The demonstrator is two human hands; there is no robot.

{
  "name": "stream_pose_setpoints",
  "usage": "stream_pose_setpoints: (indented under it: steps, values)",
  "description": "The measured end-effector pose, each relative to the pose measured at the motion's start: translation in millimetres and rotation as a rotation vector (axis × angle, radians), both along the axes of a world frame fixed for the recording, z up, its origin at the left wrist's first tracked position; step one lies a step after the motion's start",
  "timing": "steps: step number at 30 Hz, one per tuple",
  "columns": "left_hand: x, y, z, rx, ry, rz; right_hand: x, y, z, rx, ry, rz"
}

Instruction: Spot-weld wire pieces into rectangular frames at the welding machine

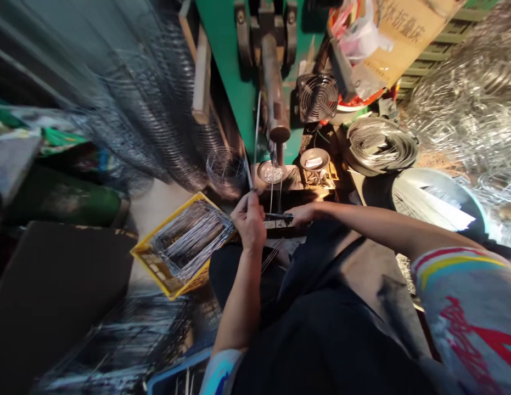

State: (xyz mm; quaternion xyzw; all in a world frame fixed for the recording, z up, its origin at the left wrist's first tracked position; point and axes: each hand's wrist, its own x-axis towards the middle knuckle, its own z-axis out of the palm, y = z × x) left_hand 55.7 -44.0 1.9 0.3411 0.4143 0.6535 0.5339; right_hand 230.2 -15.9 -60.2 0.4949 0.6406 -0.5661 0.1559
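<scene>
My left hand (pixel 250 222) is closed, with its thumb and fingers pinching a thin metal rod (pixel 249 174) that slants up toward the green machine (pixel 226 38). My right hand (pixel 303 214) is closed around the end of a short dark bar-like piece (pixel 278 216), which spans the gap between both hands. What kind of piece it is, I cannot make out. Thin wires rise from near it, below the machine's round steel cylinder (pixel 275 93). Just beyond my hands, a small dish (pixel 261 174) holds tiny shiny metal bits.
On the left, a yellow crate (pixel 146 249) holds many metal rods, beside stacked wire baskets (pixel 164 109). To the right are a small bowl (pixel 327 164), a fan (pixel 319 97), coiled metal strips (pixel 381 145) and a basin (pixel 479 211) with flat strips. Wire frames (pixel 119 351) lie lower left.
</scene>
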Motion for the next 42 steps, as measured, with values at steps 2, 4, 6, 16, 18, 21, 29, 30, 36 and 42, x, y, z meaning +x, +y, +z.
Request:
stream_pose_setpoints:
  steps: [2, 4, 6, 16, 18, 21, 29, 30, 36, 42]
  values:
    - [-8, -1, 2.1, 0.000, -0.012, 0.016, 4, 11, 6.0, -0.112, 0.046, 0.037]
    - [-12, 2, 2.9, -0.002, -0.027, 0.021, 2, 14, 9.9, -0.060, 0.005, 0.049]
    - [-11, 6, 2.0, -0.018, -0.031, 0.016, -7, 6, 10.0, 0.069, -0.068, 0.035]
    - [8, 8, -11.9, -0.042, 0.030, 0.033, -18, -23, 2.8, 0.274, -0.207, -0.131]
    - [-2, 4, -9.6, 0.001, 0.027, 0.015, -7, -7, 13.0, 0.141, -0.106, -0.076]
    - [-17, 5, -5.0, -0.026, -0.051, 0.000, 7, 8, 25.1, -0.110, 0.062, -0.005]
    - [-44, 13, -5.6, -0.094, -0.165, -0.040, 4, -34, 39.2, 0.249, -0.227, 0.004]
    - [-52, 13, -6.8, -0.114, -0.201, -0.049, 5, -39, 49.2, 0.266, -0.270, 0.014]
    - [-73, 1, -17.8, -0.168, -0.421, -0.086, 8, -75, 125.8, 0.455, -0.387, 0.019]
    - [-49, -30, -37.1, -0.192, -0.188, -0.124, 10, -108, 144.9, 0.591, -0.493, -0.141]
